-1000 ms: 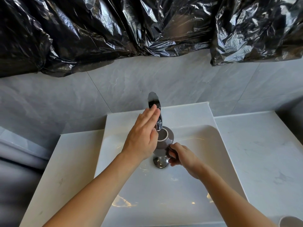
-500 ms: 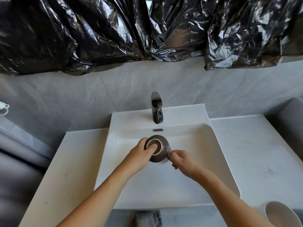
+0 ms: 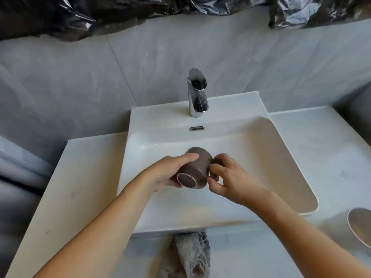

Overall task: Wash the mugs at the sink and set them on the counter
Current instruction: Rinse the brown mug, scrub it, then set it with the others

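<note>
A brown mug [image 3: 197, 167] is held over the white sink [image 3: 285, 157], tipped so that its base faces me. My left hand [image 3: 170, 173] grips the mug's body from the left, thumb lying across the top. My right hand [image 3: 226, 177] pinches the handle on the mug's right side, fingers curled around it. The mug's mouth points away from me and is hidden. No water runs from the chrome faucet [image 3: 196, 95].
A white mug [image 3: 359, 227] sits on the right counter [image 3: 329, 149] at the frame edge. The left counter [image 3: 76, 187] flanks the sink. A grey cloth [image 3: 190, 255] hangs below the sink's front. Black plastic sheeting [image 3: 100, 13] covers the wall above the tiles.
My left hand left the faucet and came down onto the mug. The mug was turned from base up to lying tipped toward me, and was lifted nearer to me.
</note>
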The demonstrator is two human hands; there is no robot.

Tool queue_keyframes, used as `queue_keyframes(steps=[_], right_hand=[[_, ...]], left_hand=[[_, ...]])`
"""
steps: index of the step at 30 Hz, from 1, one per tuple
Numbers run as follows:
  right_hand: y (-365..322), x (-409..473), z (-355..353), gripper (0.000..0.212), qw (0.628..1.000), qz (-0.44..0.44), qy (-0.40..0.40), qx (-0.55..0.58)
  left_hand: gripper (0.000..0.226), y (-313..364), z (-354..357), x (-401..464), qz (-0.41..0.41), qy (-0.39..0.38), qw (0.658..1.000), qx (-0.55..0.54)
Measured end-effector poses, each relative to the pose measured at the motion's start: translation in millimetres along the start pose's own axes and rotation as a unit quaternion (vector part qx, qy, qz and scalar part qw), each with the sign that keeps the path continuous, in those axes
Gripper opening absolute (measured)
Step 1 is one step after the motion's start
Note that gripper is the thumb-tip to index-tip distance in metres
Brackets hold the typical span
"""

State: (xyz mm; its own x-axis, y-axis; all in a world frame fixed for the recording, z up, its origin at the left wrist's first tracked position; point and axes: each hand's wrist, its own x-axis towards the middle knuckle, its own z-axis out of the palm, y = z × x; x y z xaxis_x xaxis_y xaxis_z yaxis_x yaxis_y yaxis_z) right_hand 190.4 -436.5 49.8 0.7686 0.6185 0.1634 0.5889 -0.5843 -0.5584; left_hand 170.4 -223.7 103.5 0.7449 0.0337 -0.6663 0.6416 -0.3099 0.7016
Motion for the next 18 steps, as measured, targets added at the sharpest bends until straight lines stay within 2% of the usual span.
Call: queue_keyframes(steps=[2, 3, 7, 9, 11, 13, 15, 18], right_hand=[[0.3, -4.9, 6.8, 0.016, 0.998, 0.038, 0.029, 0.046], [-1.7, -7.6, 10.4, 0.017, 0.993, 0.056, 0.052, 0.086], [-1.0, -17.0, 25.5, 0.057, 0.969, 0.105, 0.096, 0.201], [0.1, -19.2, 30.9, 0.064, 0.957, 0.116, 0.113, 0.239], [0.1, -20.1, 29.3, 0.061, 0.960, 0.104, 0.126, 0.225], [-2.8, -22.4, 23.3, 0.053, 0.966, 0.094, 0.126, 0.207], [-9.3, -29.8, 21.5, 0.037, 0.963, 0.093, 0.122, 0.222], [-16.4, -42.2, 24.4, 0.015, 0.962, 0.111, 0.131, 0.214]], left_hand=[[0.051, -10.6, 3.1, 9.9, 0.044, 0.011, 0.999, -0.006], [0.053, -17.0, 5.6, 14.0, 0.067, 0.022, 0.997, -0.011], [0.058, -42.4, 11.1, 22.2, 0.176, 0.047, 0.983, -0.029], [0.069, -54.0, 13.7, 23.7, 0.225, 0.044, 0.973, -0.019], [0.074, -62.8, 17.9, 23.7, 0.262, 0.024, 0.964, -0.028], [0.064, -67.3, 21.4, 19.5, 0.306, 0.009, 0.952, -0.028], [0.064, -72.8, 25.1, 10.6, 0.350, 0.034, 0.936, -0.018], [0.077, -84.2, 32.5, 1.1, 0.387, 0.087, 0.918, 0.015]])
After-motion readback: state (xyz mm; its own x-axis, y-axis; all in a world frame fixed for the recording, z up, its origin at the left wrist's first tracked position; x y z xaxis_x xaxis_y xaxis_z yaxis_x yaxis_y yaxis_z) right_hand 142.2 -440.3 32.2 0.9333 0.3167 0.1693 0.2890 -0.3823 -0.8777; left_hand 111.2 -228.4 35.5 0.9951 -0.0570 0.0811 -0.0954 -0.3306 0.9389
